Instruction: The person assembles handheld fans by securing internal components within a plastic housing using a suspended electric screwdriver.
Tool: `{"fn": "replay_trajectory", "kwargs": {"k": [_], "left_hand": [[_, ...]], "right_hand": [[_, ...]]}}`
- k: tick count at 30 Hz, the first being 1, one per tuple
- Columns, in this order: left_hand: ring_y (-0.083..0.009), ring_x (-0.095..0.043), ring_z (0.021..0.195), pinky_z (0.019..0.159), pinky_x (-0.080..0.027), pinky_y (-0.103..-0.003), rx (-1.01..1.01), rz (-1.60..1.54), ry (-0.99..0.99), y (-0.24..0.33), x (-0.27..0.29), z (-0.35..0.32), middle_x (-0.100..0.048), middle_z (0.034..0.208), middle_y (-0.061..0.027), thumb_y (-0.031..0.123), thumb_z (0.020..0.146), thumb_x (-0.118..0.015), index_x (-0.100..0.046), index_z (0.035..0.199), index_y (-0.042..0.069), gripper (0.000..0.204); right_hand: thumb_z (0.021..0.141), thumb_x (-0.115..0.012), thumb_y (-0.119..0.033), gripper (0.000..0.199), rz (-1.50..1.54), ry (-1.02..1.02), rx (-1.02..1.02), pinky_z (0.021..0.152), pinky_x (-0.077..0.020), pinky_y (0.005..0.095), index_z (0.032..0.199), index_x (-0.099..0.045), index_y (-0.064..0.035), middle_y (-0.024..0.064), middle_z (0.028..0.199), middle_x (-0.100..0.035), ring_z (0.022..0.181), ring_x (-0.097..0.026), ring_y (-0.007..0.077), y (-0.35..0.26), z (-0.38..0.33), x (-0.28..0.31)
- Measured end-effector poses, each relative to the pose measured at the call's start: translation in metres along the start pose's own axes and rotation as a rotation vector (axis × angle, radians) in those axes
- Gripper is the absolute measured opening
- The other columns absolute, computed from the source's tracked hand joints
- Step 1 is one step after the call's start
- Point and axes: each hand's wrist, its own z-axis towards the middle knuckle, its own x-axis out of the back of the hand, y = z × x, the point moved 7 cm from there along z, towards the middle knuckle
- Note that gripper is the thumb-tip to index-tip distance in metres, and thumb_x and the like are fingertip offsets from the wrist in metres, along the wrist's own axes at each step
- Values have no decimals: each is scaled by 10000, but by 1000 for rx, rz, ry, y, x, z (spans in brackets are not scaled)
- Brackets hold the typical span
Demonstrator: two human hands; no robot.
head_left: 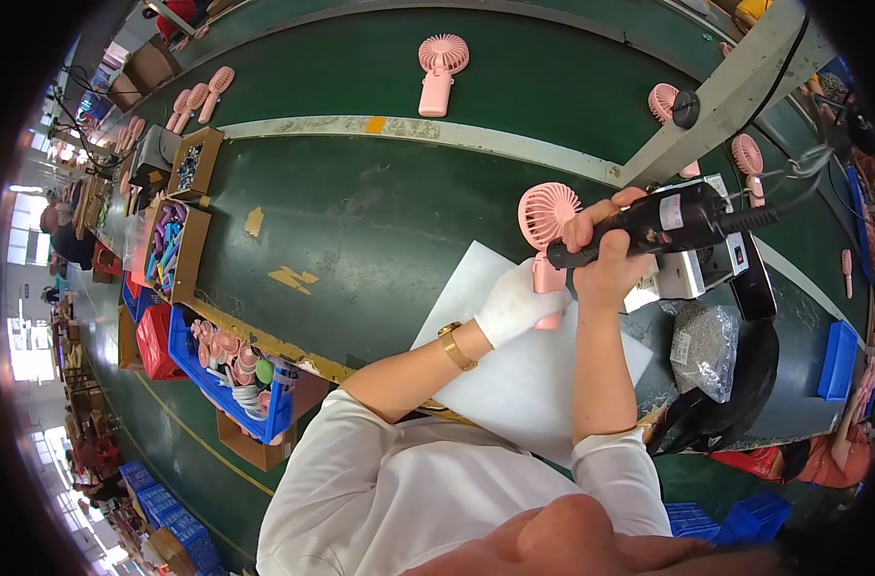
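Note:
A pink handheld fan [547,213] is gripped by its handle in my left hand [512,305], which wears a white glove. The fan head points away from me, above a white foam sheet [500,386] on the green table. My right hand [605,252] is bare and wraps around a black electric screwdriver [668,223], whose cable runs off to the right. The screwdriver's front end is right by the fan's handle; its tip is hidden, so I cannot tell whether it touches.
A conveyor belt [341,77] beyond the table carries another pink fan [444,72]. On the left stand cartons of small parts [190,250] and a blue bin [279,408] of fan pieces. A grey post [716,96], a bag of screws [706,350] and a blue tray [838,360] are right.

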Motion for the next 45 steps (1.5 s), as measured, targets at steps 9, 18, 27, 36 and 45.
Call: {"fn": "replay_trajectory", "kwargs": {"k": [9,18,27,36,45], "left_hand": [[-123,-590,785,711,-471,-256,22,9,27,10,4,-2,-618,876,-65,253,725,-635,-529,1006,-2,394],[-134,-571,785,698,-471,-279,-148,-199,-8,28,27,45,-553,870,-60,270,778,-655,-512,1001,-11,387],[-335,-555,975,866,-446,-387,-98,1061,879,120,176,199,-567,1052,-174,368,756,-615,-574,1065,35,457],[-138,-585,737,695,-489,-287,-369,-77,398,92,135,164,-589,787,-60,77,630,-703,-520,872,15,310],[-160,-600,692,662,-507,-288,-5,-658,-131,33,17,18,-583,781,-66,45,777,-637,-509,858,27,153]], "right_hand": [[756,-721,-380,551,29,-28,32,479,-391,285,1066,-400,-56,58,627,-493,511,-443,129,8,-2,0],[785,-707,-290,576,-335,120,408,535,-407,264,1143,-387,28,86,654,-534,550,-477,142,-85,6,20],[824,-611,-22,398,-509,176,253,550,-406,241,1151,-397,54,69,701,-532,557,-474,113,-64,9,19],[822,-571,34,375,-526,173,174,550,-396,225,1159,-407,37,58,696,-526,574,-469,101,-56,12,19],[823,-576,-37,373,-385,135,83,538,-408,244,1152,-412,24,55,691,-518,567,-470,110,-44,9,22]]}}
